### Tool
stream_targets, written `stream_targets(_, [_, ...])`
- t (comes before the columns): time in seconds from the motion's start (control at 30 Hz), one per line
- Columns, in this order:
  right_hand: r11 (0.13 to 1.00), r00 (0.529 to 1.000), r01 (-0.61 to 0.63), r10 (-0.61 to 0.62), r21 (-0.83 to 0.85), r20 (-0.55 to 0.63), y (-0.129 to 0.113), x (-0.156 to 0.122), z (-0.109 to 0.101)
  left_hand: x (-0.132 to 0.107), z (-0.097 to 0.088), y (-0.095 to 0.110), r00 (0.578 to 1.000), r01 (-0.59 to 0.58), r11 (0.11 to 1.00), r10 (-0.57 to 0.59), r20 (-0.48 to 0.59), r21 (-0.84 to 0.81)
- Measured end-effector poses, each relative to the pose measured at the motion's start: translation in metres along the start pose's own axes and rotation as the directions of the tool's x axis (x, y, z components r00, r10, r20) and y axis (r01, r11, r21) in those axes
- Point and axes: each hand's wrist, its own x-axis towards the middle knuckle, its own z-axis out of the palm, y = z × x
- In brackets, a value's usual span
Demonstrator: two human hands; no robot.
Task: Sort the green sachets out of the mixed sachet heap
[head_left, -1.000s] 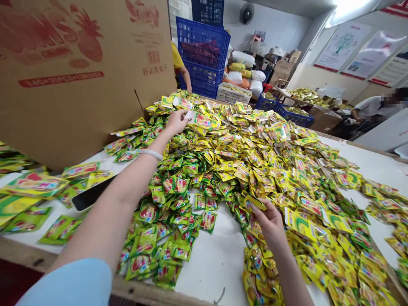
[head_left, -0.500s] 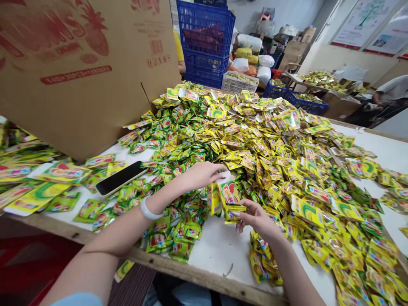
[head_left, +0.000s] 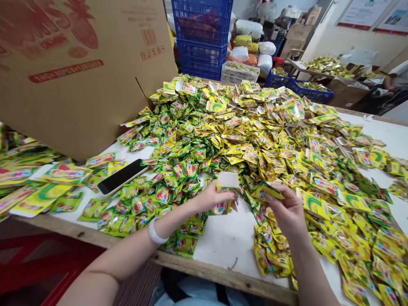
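The right hand (head_left: 287, 209) is now sitting farther right than before, apart from the small carton (head_left: 227, 180), its grip pinching a glossy yellow packet (head_left: 268, 191). The left hand (head_left: 211, 198) is gripping the carton over the smooth white surface (head_left: 219, 244), its white flap pointing away from the person, long axis running likewise. The cardboard box (head_left: 92, 108) is bearing red "PCS" lettering, partly blurred.

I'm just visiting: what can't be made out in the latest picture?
All in the head view:
Small carton: its front is partly covered by the left hand.
Yellow pack: partly covered by the right hand, so its printing can't be read.
Large cardboard box: its top is cut off by the upper edge.
Wall posters: cut off above, and any small print is too tiny.
Co-worker: cut off by the right edge.
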Motion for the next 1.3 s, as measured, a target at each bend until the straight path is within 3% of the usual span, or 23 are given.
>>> stream_targets(0.1, [0.985,0.989,0.143,-0.145,-0.099,-0.018,0.004,-0.003,-0.005,-0.003,0.007,-0.006,0.979,0.075,0.986,-0.101,0.177,0.146])
stream_targets(0.23, [0.823,0.931,0.358,-0.282,-0.441,0.231,-0.003,-0.005,0.004,-0.008,0.014,-0.01,0.972,0.092,0.981,-0.126,0.196,0.17])
stream_targets(0.33, [0.733,0.907,0.331,-0.075,-0.594,0.414,-0.014,-0.006,0.007,-0.01,0.013,-0.01,0.971,0.051,0.917,-0.138,0.194,0.395])
stream_targets(0.43, [0.683,0.869,0.263,0.14,-0.681,0.475,-0.02,-0.009,0.003,-0.012,0.015,-0.008,0.965,0.038,0.783,-0.189,0.179,0.621])
stream_targets(0.53, [0.776,0.847,0.203,0.166,-0.597,0.505,-0.022,-0.012,-0.004,-0.014,0.017,-0.009,0.97,0.053,0.763,-0.192,0.148,0.644])
stream_targets(0.63, [0.887,0.857,0.104,0.149,-0.45,0.493,-0.019,-0.012,-0.009,-0.014,0.017,-0.012,0.959,0.078,0.835,-0.212,0.188,0.545])
stream_targets(0.83, [0.791,0.898,0.303,-0.051,-0.532,0.436,-0.014,-0.01,-0.002,-0.017,0.011,-0.01,0.947,0.067,0.9,-0.193,0.256,0.431])
stream_targets(1.07, [0.838,0.941,0.154,0.038,-0.524,0.337,-0.007,-0.014,0.005,-0.018,0.012,0.0,0.926,0.13,0.893,-0.265,0.268,0.432])
stream_targets(1.2, [0.8,0.902,0.272,-0.018,-0.535,0.432,-0.009,-0.013,0.008,-0.02,0.015,0.001,0.924,0.179,0.886,-0.301,0.235,0.428])
stream_targets(1.3, [0.87,0.798,0.132,0.191,-0.475,0.571,-0.014,-0.013,0.007,-0.022,0.016,-0.001,0.902,0.236,0.893,-0.348,0.255,0.383])
